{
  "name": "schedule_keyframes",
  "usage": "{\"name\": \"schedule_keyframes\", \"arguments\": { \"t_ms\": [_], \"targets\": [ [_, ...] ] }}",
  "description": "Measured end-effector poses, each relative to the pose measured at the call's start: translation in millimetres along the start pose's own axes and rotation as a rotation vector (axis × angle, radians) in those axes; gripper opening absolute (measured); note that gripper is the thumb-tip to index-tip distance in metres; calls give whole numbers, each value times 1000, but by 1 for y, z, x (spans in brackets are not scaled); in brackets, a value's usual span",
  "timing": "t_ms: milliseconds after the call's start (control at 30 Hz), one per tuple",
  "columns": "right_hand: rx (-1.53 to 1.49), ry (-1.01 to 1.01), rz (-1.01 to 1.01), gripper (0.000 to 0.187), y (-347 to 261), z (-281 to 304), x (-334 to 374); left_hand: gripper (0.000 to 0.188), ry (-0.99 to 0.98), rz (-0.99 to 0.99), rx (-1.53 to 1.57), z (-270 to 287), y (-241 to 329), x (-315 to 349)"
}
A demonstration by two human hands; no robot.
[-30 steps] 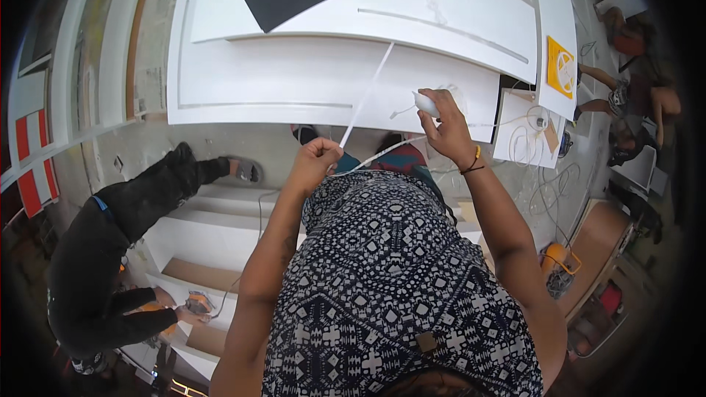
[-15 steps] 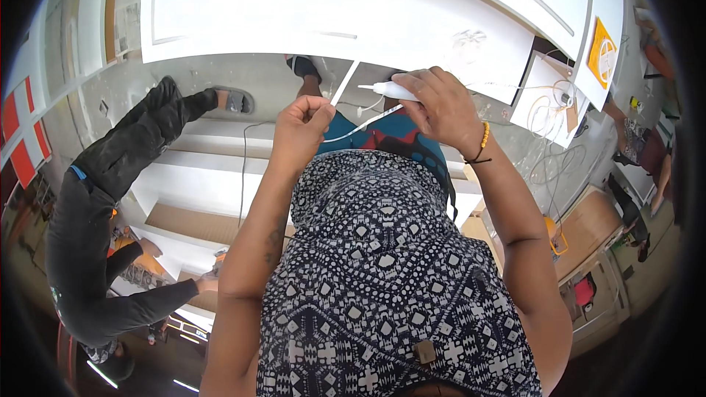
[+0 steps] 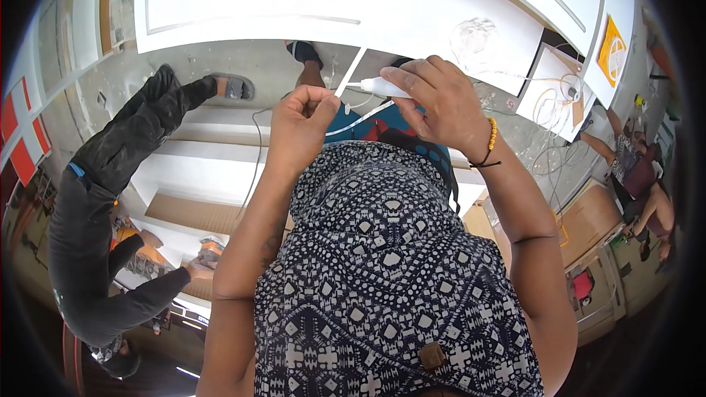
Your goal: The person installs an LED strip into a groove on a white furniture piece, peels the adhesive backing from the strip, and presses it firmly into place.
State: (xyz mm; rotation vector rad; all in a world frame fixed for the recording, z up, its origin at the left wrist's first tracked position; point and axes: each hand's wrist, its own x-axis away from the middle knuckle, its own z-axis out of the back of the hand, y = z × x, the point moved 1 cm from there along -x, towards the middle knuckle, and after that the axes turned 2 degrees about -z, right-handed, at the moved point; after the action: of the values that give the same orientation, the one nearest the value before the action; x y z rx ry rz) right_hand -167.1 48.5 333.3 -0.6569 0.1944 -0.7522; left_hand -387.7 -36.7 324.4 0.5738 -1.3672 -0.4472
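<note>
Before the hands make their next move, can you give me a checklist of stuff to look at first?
1. White strip pinched in the left hand: ok, between thumb and fingers.
2. White bottle gripped in the right hand: ok.
3. Nozzle pointing toward the strip: ok, its tip is right by it.
4. Tip touching the strip: cannot tell, they overlap in this view.
5. Anything coming out of the nozzle: cannot tell, too small to see.
6. Co-worker out of the way: ok, off to the left, hands well apart from these two.
</note>
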Motion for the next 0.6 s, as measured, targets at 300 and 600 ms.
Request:
{"name": "schedule_keyframes", "arguments": {
  "t_ms": [300,600],
  "targets": [
    [17,20,71,40,-6,7,-7,12,-14,20,43,3,4,5],
    [19,19,96,41,-4,10,-12,9,-8,16,54,3,5,5]
  ]
}}
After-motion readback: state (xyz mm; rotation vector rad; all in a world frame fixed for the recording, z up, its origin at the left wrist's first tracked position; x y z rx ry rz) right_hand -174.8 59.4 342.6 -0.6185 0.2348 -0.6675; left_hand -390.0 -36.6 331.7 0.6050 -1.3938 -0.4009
